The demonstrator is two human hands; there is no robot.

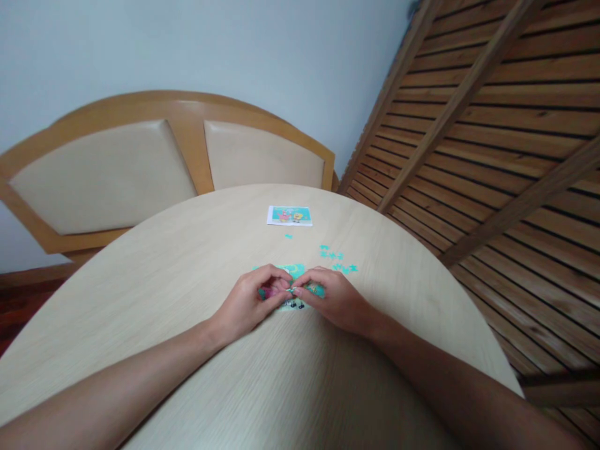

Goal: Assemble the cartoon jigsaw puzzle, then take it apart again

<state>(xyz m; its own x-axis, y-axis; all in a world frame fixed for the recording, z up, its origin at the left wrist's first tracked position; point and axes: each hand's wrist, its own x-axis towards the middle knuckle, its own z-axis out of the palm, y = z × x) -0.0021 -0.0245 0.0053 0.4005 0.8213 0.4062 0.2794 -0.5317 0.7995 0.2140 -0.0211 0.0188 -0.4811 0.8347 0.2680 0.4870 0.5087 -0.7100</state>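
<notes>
Jigsaw (296,271) lies mid-bench (262,400), partly hidden by the left hand (253,299) and right hand (336,299), whose fingertips together pinch a small piece (291,289). Loose pieces (332,255) sit right, a picture card (291,215) farther; padded backrest (105,175) far left, slatted wood (487,128) right.

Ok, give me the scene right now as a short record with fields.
left hand: fingertips pinching a small teal piece
right hand: pinching the same piece
beneath hands: colorful puzzle, partly covered
beyond right hand: scattered loose pieces
farther off: picture card, a single piece nearer
surface: pale table
</notes>
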